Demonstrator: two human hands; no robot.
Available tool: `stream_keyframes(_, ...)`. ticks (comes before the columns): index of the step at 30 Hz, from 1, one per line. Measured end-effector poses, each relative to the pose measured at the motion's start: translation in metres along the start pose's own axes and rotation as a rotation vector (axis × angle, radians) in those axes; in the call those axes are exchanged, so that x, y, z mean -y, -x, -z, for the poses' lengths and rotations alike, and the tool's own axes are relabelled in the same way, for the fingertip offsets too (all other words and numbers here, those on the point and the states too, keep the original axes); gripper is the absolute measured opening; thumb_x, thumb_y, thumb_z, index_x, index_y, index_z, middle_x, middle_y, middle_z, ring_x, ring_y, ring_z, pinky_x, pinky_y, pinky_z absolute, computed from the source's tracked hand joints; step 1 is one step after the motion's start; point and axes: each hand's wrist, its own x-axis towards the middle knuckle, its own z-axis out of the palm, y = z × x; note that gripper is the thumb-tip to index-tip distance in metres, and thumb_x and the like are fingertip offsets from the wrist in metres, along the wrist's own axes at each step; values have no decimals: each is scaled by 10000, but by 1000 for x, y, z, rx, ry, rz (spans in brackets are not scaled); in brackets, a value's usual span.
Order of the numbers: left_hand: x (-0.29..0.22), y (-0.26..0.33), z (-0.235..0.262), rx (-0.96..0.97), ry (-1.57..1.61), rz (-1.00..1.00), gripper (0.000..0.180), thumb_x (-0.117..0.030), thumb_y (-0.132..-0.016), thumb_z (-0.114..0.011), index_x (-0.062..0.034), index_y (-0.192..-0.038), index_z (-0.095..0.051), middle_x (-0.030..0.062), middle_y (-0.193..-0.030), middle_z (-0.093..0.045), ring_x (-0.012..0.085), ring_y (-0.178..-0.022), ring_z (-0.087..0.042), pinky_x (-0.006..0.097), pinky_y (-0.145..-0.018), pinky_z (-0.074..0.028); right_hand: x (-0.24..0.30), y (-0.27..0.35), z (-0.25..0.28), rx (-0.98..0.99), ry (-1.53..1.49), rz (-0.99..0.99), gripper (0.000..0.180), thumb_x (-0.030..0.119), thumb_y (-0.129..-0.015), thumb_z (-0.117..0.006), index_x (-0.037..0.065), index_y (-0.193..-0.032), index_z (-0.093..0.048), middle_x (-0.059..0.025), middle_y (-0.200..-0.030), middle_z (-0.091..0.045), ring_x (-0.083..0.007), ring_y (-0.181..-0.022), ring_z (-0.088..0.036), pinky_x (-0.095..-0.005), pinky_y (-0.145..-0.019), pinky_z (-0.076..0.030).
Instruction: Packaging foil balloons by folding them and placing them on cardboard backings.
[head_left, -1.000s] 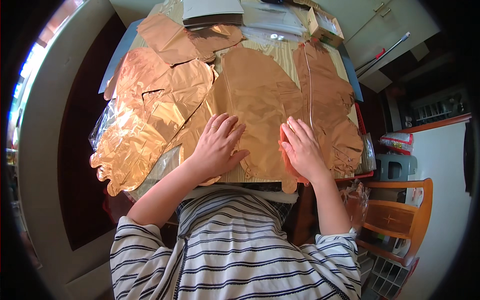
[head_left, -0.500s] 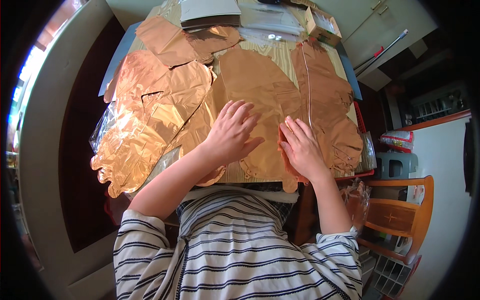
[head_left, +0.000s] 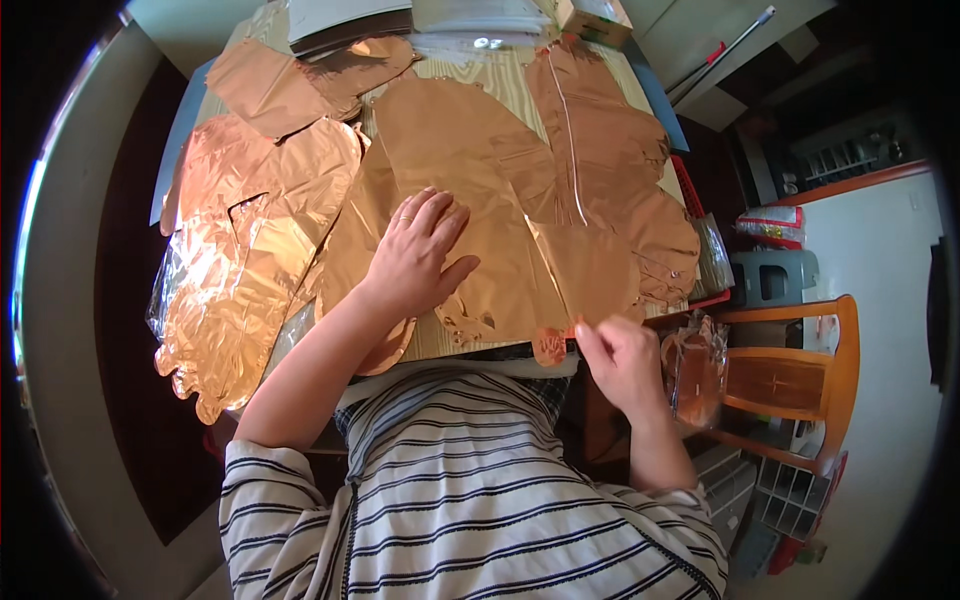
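Left hand, mine: palm down, fingers slightly parted, forearm slanting up from lower left, on the copper foil sheet. Right hand, mine: curled, thumb and fingers pinching the sheet's near edge. Sheet: mid-worktop, a tab overhanging.

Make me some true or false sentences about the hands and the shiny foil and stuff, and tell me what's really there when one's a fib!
1. The left hand is spread over the big copper-coloured foil. True.
2. Both hands are spread out flat. False: the right hand is curled, pinching foil near the person's waist.
3. There is a ring on the left hand. True.
4. The box sits between the two hands. False: it is at the far side of the table.
5. The person's shirt has stripes. True.
6. The chair is bright green. False: it is brown.
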Motion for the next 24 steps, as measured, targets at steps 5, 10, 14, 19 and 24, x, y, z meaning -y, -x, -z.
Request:
stream_keyframes(5, -1, -2, 2, 3, 9, -14, 609, -334, -837, -737, -38, -1335, -549, 199, -1348, -523, 425, -1313, -461, 508, -1089, -400, -41, 51, -40, 310, -838, -709, 433, 443, -1005, -593, 33, -897, -681, -109, -882, -735, -181, -677, -686, -307, -586, -490)
stream_keyframes(10, 0, 0, 3, 30, 4, -15, 603, -342, -836, -739, -48, -1331, -557, 183, -1356, -521, 422, -1320, -457, 506, -1093, -401, -25, 32, -64, 80, -1398, -776, 408, 443, -1004, -607, 51, -1084, -685, -73, -888, -731, -160, -712, -694, -266, -595, -519)
stream_keyframes(14, 2, 2, 1, 19, 1, -25, 598, -351, -840, -735, -55, -1329, -559, 174, -1361, -521, 421, -1324, -456, 507, -1096, -401, -3, 28, -72, -67, -1285, -838, 235, 308, -944, -731, 92, -858, -700, -1, -803, -703, -87, -621, -643, -252, -489, -502)
stream_keyframes(19, 0, 4, 4, 29, -5, -19, 600, -350, -844, -733, -49, -1333, -558, 184, -1361, -518, 418, -1312, -462, 505, -1093, -399, -5, 31, -75, -110, -1140, -669, 263, 311, -965, -706, 73, -855, -691, 5, -755, -669, -73, -589, -601, -246, -498, -494)
stream_keyframes(24, -1, 5, 6, 9, 13, -36, 606, -335, -842, -734, -29, -1333, -555, 210, -1345, -517, 412, -1297, -468, 502, -1087, -398, -7, 27, -72, -207, -1008, -573, 321, 330, -973, -696, 24, -880, -677, -35, -745, -673, -88, -575, -598, -234, -506, -449)
